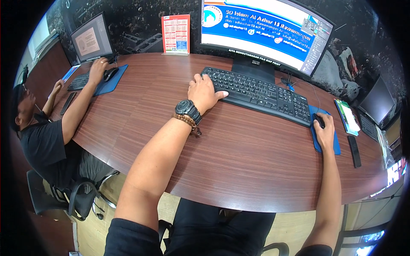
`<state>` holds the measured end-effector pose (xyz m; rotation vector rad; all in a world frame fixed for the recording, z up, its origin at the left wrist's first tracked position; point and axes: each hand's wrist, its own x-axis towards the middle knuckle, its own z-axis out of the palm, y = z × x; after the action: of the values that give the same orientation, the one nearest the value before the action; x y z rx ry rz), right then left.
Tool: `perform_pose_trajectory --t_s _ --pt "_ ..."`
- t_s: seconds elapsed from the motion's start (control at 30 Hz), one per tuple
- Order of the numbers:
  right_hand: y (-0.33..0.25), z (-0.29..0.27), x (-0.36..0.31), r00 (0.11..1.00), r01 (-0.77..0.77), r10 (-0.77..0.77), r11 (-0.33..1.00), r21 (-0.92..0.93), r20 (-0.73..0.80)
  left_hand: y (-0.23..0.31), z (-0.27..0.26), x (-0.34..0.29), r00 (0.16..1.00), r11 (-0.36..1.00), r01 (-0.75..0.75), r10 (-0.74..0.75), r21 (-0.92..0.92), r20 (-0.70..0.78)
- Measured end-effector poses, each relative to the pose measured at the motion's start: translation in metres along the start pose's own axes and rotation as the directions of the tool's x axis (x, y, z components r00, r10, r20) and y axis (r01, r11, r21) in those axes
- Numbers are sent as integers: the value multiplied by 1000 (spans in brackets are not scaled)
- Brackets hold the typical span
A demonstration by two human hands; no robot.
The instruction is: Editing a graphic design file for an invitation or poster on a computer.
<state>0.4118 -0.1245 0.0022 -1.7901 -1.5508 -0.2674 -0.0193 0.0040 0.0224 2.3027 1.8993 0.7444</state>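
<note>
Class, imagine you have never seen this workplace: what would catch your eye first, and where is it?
The bright blue-and-white monitor dominates, standing at the top, right of centre. Below it, the person's left hand, with a chunky black watch on its wrist, rests at the left end of a long black keyboard. Farther right, the right hand holds a dark mouse on a blue pad.

My left hand (pixel 203 94) rested at the left end of a long black keyboard (pixel 260 93); my right hand (pixel 326 130) gripped a small black mouse (pixel 318 121) on a blue mat (pixel 335 146).
</note>
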Motion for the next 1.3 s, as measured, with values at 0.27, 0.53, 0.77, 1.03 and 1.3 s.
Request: perform_pose_trajectory --t_s 0.27,0.53,0.77,1.03,1.3 --pt "-3 -1 -2 999 -18 18 1000 4 -31 0 -2 -2 1000 1000 1 -1 3 -6" --pt "-6 -2 -1 999 -27 28 1000 8 -32 -2 0 -1 1000 1000 -3 3 9 -10" --pt "-4 -2 -1 999 -28 28 1000 13 -18 0 -1 -1 1000 1000 8 -8 14 18" --pt "-7 -3 -1 999 -47 47 999 14 -23 -2 3 -2 1000 999 -5 6 42 -23" --pt "-7 -4 -1 999 -42 42 999 19 -20 -2 4 -3 999 1000 -12 13 28 -46"
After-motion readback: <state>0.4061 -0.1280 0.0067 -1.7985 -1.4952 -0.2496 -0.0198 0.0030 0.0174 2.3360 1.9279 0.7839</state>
